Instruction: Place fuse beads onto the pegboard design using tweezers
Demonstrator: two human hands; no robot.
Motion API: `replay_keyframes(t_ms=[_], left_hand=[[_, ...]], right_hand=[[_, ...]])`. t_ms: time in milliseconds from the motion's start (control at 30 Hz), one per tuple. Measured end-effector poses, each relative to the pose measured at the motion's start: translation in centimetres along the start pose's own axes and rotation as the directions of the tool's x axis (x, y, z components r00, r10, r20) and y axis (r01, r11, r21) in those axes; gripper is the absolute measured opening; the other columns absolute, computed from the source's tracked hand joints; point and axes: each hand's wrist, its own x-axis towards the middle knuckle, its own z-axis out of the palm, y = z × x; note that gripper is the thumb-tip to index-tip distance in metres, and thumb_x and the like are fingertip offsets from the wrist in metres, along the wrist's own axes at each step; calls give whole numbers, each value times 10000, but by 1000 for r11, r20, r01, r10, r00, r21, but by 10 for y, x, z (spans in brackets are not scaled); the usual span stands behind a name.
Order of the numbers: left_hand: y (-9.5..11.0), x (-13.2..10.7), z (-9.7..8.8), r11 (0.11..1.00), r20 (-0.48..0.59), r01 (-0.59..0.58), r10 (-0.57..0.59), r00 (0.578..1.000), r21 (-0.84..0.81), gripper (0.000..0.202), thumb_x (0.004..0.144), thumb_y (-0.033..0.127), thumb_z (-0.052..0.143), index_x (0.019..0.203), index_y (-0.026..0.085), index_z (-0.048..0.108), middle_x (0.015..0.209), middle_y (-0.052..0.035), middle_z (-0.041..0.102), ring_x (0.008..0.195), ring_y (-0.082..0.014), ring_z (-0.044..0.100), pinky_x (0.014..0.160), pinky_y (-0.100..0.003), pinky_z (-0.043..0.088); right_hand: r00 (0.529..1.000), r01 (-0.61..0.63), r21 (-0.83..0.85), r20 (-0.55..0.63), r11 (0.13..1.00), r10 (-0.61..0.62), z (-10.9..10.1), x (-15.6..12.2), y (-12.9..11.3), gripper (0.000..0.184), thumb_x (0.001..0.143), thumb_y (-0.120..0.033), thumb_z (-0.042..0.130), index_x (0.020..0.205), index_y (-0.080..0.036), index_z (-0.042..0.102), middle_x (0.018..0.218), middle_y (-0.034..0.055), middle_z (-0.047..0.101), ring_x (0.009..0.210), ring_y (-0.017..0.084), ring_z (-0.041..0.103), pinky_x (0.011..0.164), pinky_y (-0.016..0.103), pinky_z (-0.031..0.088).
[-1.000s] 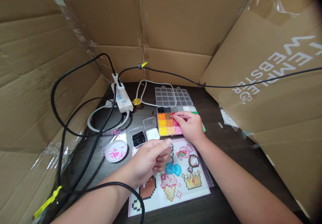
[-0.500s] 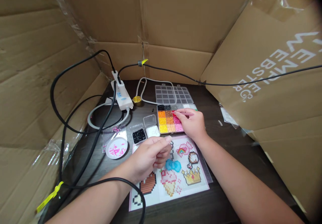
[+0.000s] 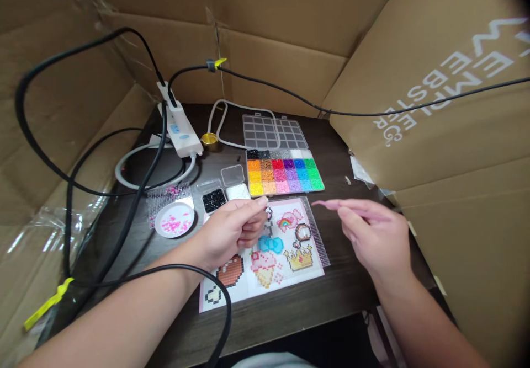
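Note:
My right hand [image 3: 372, 235] grips pink tweezers [image 3: 331, 205] with a thin bent tip. It is raised to the right of the pattern sheet [image 3: 238, 296]. I cannot make out whether a bead sits at the tip. Over the sheet's upper left, my left hand [image 3: 236, 227] is curled closed with the thumb on top; its palm side is hidden. The sheet shows a blue bow [image 3: 270, 244], a pink ice cream [image 3: 264, 266] and a yellow crown [image 3: 300, 259]. Behind it lies the open bead box [image 3: 285, 192], sorted by colour.
Small open boxes of black beads [image 3: 214, 200] and white beads [image 3: 238, 192] stand left of the bead box. A white dish [image 3: 159, 227] holds pink beads. A power strip [image 3: 184, 136], black cables [image 3: 157, 155] and a gold cup [image 3: 210, 140] lie behind. Cardboard walls [image 3: 281, 75] enclose the table.
My right hand has pulled back from the bead box to the lower right, bringing the tweezers with it. My left hand keeps its closed pose over the sheet. The whole view has shifted.

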Motion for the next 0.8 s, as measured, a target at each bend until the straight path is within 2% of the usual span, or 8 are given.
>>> replay_keyframes(t_ms=[67, 133, 267, 367, 500, 667, 800], left_hand=[[0, 1, 0, 1000, -4, 1, -1, 1000, -9, 506, 942, 447, 593, 599, 188, 325, 569, 72, 256, 468, -51, 206, 448, -221, 142], [1, 1, 1, 1000, 3, 2, -2, 1000, -19, 508, 938, 434, 599, 594, 189, 317, 564, 74, 246, 460, -49, 191, 442, -223, 132], [2, 3, 3, 1000, 9, 2, -2, 1000, -24, 520, 931, 439, 608, 590, 190, 304, 564, 74, 233, 460, -49, 180, 439, -227, 120], [3, 2, 4, 1000, -7, 4, -4, 1000, -9, 526, 922, 446, 619, 585, 189, 307, 569, 73, 224, 463, -49, 173, 443, -232, 115], [4, 1, 5, 1000, -18, 10, -10, 1000, -2, 533, 906, 458, 635, 581, 190, 309, 569, 72, 226, 464, -50, 176, 446, -234, 123], [3, 1, 4, 1000, -12, 8, -8, 1000, 8, 542, 907, 457, 630, 576, 192, 293, 564, 67, 237, 463, -49, 186, 446, -234, 128], [3, 1, 4, 1000, -27, -5, 5, 1000, 17, 518, 925, 445, 610, 580, 188, 322, 567, 62, 250, 473, -59, 214, 453, -238, 152]], right_hand=[[997, -74, -9, 1, 997, 74, -8, -19, 12, 134, 842, -295, 742, 914, -203, 808, 894, 102, 810, 531, 159, 677, 389, 243, 487], [995, -97, 0, 9, 995, 97, -10, -32, 23, 110, 832, -277, 750, 903, -223, 814, 896, 86, 812, 616, 181, 725, 464, 255, 555], [997, -66, 20, 28, 998, 66, -7, -41, 33, 95, 836, -247, 739, 885, -269, 818, 894, 43, 815, 762, 205, 775, 670, 298, 645], [999, -3, -78, 53, 997, 7, -5, -40, 31, 120, 840, -229, 729, 881, -291, 823, 890, 23, 816, 817, 206, 783, 763, 309, 652], [997, 27, -153, 80, 988, -15, -5, -39, 28, 124, 845, -238, 715, 868, -285, 827, 881, 28, 815, 824, 223, 785, 782, 339, 660], [999, -19, -107, 27, 994, 22, -5, -41, 31, 107, 836, -243, 725, 867, -272, 824, 887, 38, 815, 818, 225, 786, 771, 334, 664], [999, -10, -108, 46, 994, 15, -4, -39, 29, 120, 833, -227, 726, 874, -279, 825, 894, 26, 815, 822, 209, 785, 777, 311, 658]])
